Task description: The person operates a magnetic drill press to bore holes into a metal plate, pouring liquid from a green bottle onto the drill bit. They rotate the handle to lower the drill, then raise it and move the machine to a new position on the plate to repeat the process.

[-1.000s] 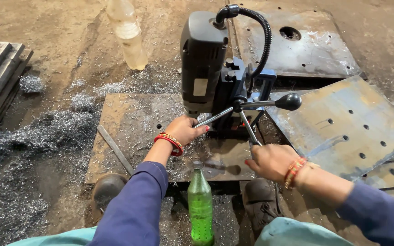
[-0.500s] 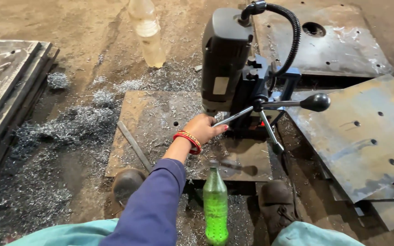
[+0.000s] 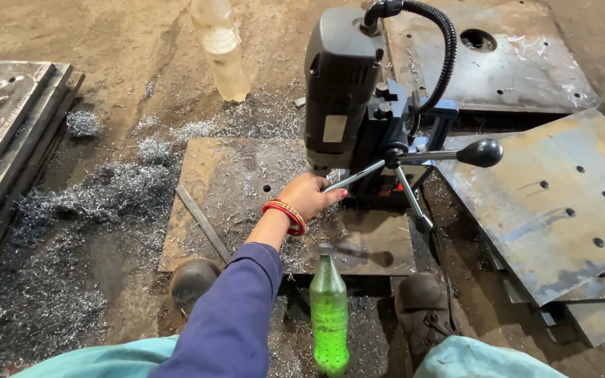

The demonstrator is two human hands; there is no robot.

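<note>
A black magnetic drill press (image 3: 358, 112) stands on a rusty steel plate (image 3: 225, 203) with a small hole in it. My left hand (image 3: 309, 196), with red bangles on the wrist, grips the end of one feed handle spoke beside the drill's base. Another spoke with a black knob (image 3: 481, 152) points right. My right hand is out of view. A green plastic bottle (image 3: 329, 308) stands between my two shoes, close to me.
Metal shavings (image 3: 71, 210) cover the ground on the left. Stacked steel plates (image 3: 1, 140) lie at far left, drilled plates (image 3: 568, 189) at right and rear. A clear bottle (image 3: 222, 49) stands behind. A flat metal strip (image 3: 201, 220) lies on the plate.
My right hand let go of the lower handle spoke and left the view. The camera shifted, so the drill sits further right. My left hand stays on its spoke.
</note>
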